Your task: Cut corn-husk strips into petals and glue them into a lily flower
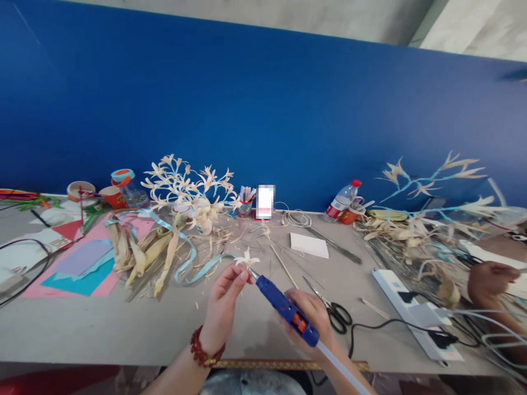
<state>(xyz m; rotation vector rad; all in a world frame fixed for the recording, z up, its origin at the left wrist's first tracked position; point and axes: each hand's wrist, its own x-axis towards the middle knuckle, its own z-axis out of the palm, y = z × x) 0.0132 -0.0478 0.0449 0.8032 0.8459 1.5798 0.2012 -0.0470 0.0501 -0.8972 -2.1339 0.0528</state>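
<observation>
Between the thumb and fingers of my left hand [225, 288] is a small cream flower [247, 259] with pointed petals, apparently made of dried corn husk. My right hand [310, 312] grips a blue hot glue gun [284, 307], a glue stick [341, 367] running out of its back. The gun's nozzle touches or nearly touches the flower's base; my fingers partly hide the spot. A beaded red bracelet [201, 345] circles my left wrist. Black-handled scissors [335, 312] lie just right of my right hand.
Corn husks [154, 252], a blue ribbon [191, 258] and coloured paper [82, 263] lie at left. Husk flowers on branches [185, 186] stand behind. Right are a power strip [411, 312] with cables, a bottle [343, 200] and another person's hand [489, 282]. A phone [265, 201] stands at the back.
</observation>
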